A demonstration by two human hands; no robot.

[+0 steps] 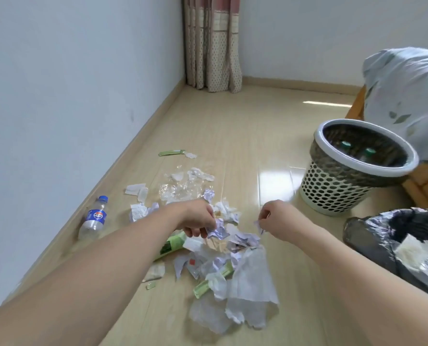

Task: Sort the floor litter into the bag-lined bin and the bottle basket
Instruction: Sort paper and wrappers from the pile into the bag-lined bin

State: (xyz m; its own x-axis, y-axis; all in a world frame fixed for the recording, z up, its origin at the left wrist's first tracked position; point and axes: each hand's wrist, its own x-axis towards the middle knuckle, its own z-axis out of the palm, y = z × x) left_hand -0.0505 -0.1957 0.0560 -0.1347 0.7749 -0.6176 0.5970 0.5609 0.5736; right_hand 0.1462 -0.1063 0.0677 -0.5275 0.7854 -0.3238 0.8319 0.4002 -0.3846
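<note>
Litter [222, 248]: left hand [198, 221] pinches crumpled paper [217, 231], right hand [275, 221] pinches a scrap [259, 227]; best bunch both before binning

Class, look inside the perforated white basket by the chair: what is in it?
Inside the perforated basket, two bottles with green caps show against the dark interior. Their bodies are mostly in shadow, and the near wall hides the basket's bottom, so anything else there cannot be seen.
</note>
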